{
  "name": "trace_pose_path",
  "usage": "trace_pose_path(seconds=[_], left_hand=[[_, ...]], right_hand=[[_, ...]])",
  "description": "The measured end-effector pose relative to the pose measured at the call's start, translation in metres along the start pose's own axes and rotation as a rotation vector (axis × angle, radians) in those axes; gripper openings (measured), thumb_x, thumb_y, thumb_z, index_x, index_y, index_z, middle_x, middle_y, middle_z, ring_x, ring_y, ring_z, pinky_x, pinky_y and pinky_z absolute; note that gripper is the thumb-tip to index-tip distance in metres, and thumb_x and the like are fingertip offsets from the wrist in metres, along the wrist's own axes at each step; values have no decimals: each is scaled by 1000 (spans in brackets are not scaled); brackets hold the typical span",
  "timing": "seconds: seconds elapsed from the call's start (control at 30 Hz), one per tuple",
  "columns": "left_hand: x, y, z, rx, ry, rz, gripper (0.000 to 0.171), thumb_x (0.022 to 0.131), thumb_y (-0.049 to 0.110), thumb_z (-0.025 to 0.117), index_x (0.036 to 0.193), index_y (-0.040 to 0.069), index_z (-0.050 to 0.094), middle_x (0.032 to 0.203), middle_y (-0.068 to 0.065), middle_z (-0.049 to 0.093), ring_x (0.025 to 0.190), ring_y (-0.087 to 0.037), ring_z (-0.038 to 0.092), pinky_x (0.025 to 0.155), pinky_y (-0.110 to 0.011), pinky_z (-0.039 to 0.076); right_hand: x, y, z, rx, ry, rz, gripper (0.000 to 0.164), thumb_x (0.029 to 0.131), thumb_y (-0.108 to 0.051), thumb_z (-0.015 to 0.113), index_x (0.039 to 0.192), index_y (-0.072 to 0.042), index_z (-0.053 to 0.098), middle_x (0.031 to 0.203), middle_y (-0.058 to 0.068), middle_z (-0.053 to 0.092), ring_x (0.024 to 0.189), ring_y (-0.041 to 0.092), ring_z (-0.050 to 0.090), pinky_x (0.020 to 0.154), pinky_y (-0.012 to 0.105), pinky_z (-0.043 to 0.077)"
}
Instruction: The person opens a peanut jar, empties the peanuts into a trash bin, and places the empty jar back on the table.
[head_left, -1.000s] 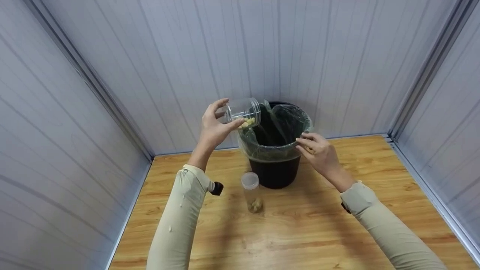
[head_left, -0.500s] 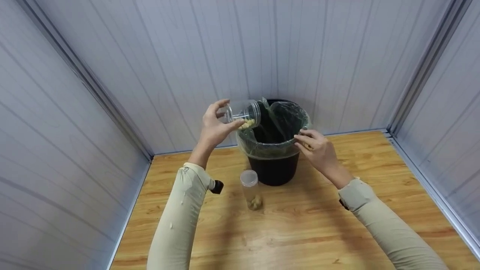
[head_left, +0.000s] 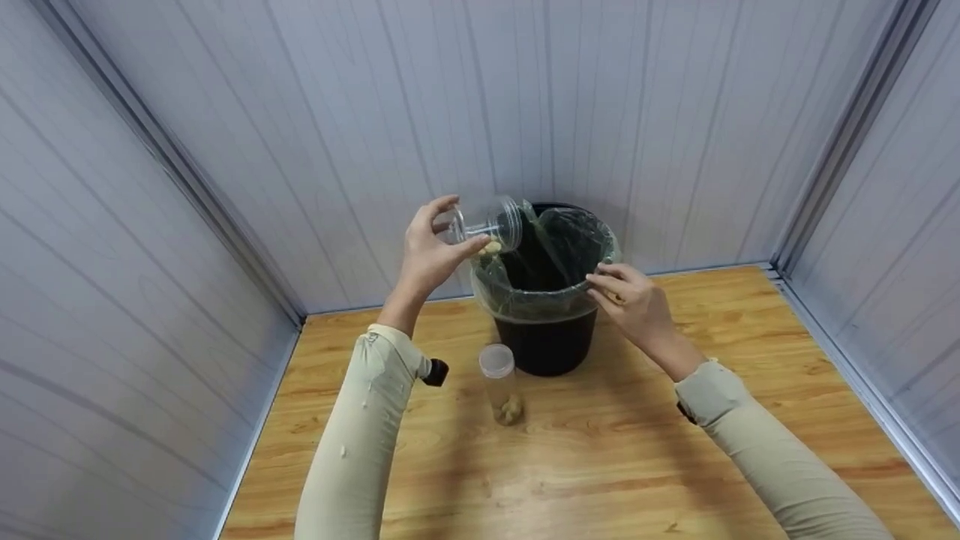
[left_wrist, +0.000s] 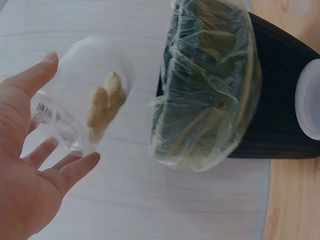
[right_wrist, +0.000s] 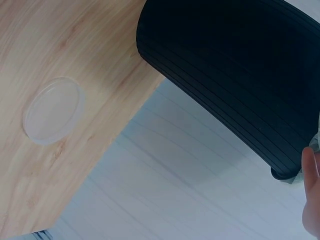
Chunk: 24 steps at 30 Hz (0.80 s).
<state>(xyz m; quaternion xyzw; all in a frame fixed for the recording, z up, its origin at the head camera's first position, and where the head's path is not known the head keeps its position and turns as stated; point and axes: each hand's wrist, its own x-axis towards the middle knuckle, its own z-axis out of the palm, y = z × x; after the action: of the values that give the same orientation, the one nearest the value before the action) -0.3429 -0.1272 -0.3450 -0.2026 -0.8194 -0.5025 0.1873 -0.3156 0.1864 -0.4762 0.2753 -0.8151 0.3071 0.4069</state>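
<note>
In the head view my left hand point(head_left: 429, 251) grips a clear plastic jar point(head_left: 487, 217), tipped on its side with its open mouth towards the bin. A few peanuts in their shells point(left_wrist: 106, 102) lie inside it in the left wrist view. The black bin point(head_left: 546, 346) stands on the floor, lined with a thin greenish plastic bag point(head_left: 536, 304) folded over its rim. At the near right of that rim, the fingertips of my right hand point(head_left: 634, 304) pinch the bag's edge. In the right wrist view only part of the right hand point(right_wrist: 311, 197) shows.
A tall clear jar point(head_left: 500, 386) with a whitish lid and some peanuts at its bottom stands in front of the bin. On the wood-look floor lies a loose translucent round lid point(right_wrist: 55, 111). Pale panelled walls point(head_left: 360, 150) enclose the back and both sides.
Fewer peanuts show near the jar's mouth than before. Both hands keep their hold and have hardly moved; the head view has shifted slightly.
</note>
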Motion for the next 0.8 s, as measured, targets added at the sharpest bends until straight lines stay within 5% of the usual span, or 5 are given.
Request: trace_pose_path(seconds=[0.37, 0.6, 0.8], left_hand=[[1, -4, -1, -40, 69, 33, 72, 71, 26, 88, 132, 6, 56, 128, -12, 53, 111, -32, 57, 92, -39, 51], [-1, -3, 0, 22, -28, -21, 72, 74, 31, 86, 135, 11, 54, 131, -9, 51, 114, -30, 55, 92, -33, 49], [-1, -4, -2, -5, 47, 5, 71, 74, 26, 87, 134, 9, 54, 130, -11, 52, 115, -28, 53, 96, -36, 47]], right_hand=[[1, 0, 3, 14, 22, -15, 24, 80, -7, 80, 104, -8, 77, 107, 14, 68, 94, 28, 66, 70, 40, 57], [0, -2, 4, 12, 28, 2, 25, 79, -7, 80, 104, -8, 77, 108, 14, 67, 87, 26, 67, 62, 38, 56], [0, -4, 4, 12, 23, -4, 25, 80, -7, 80, 105, -8, 77, 109, 14, 67, 87, 26, 67, 61, 37, 56]])
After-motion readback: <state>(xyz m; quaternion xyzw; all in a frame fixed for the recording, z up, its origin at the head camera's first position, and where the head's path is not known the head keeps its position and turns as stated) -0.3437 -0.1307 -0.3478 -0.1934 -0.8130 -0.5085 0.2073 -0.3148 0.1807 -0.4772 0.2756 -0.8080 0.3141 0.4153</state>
